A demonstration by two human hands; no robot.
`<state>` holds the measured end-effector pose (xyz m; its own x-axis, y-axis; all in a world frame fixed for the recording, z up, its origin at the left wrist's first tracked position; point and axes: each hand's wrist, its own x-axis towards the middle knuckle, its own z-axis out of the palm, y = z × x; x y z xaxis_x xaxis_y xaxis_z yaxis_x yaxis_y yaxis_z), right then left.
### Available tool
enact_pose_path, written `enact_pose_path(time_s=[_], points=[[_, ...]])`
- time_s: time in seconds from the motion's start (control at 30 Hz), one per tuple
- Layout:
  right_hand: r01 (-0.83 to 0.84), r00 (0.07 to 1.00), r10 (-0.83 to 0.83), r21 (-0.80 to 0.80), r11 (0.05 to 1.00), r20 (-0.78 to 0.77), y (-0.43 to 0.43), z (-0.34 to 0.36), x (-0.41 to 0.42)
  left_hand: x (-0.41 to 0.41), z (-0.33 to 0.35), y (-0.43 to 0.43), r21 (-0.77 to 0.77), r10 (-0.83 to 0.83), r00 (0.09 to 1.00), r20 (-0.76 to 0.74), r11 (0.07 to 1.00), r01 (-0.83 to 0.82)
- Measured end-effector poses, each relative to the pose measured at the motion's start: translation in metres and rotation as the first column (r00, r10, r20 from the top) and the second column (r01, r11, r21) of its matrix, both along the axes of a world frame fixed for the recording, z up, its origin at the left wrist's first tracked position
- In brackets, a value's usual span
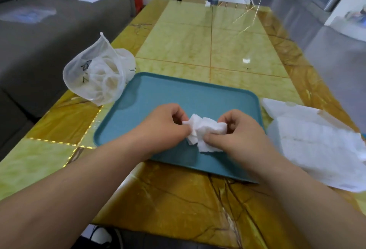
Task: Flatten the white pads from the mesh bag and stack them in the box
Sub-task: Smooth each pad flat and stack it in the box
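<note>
Left hand point(168, 127): over the tray's middle, fingers point(179, 114) curled, pinching the pad's left end.
Right hand point(237, 133): close beside the left, thumb and fingers clamped on the pad's right end.
Pad point(204, 129): white, crumpled, held between both hands over the tray; whether its lower flap touches the tray, cannot tell.
Tray point(178, 90): teal, rounded corners, near the desk's front edge.
Mesh bag point(97, 78): white, at the desk's left edge, just off the tray's far-left corner; white ring-like shapes show through it.
Box point(309, 129): pale, translucent, at the desk's right edge, just right of the tray; white sheets with it, blurred, in or on cannot tell.
Desk point(198, 40): glossy, yellow-green and amber stone pattern.
Sofa point(39, 30): grey, left of the desk.
</note>
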<state>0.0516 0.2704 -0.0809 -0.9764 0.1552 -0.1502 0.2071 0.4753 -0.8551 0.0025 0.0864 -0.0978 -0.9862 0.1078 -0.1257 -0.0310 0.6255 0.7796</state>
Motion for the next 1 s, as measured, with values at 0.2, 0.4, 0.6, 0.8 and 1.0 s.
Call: enact_pose_path(time_s=[0.2,0.4,0.6,0.8,1.0], points=[[0.05,0.999,-0.052,-0.251,0.967,0.0,0.007,-0.001,0.0,0.002,0.008,-0.005,0.033,0.098,0.989,-0.11,0.995,-0.095],[0.052,0.997,-0.006,-0.602,0.797,0.079,0.009,0.008,-0.001,0.02,0.023,0.006,0.128,-0.104,0.989,-0.1,0.985,0.117],[0.062,0.987,0.056,-0.678,0.733,0.15,0.013,0.002,0.009,0.025,0.018,0.013,0.058,-0.152,0.967,-0.203,0.984,0.167],[-0.024,1.0,0.019,-0.367,0.93,-0.017,0.012,0.003,0.019,0.032,0.014,0.021,-0.068,-0.209,0.949,-0.238,0.978,0.198],[-0.038,0.999,0.032,-0.157,0.987,-0.041,0.001,-0.002,0.023,0.038,0.011,0.025,-0.188,-0.259,0.946,-0.195,0.956,0.223]])
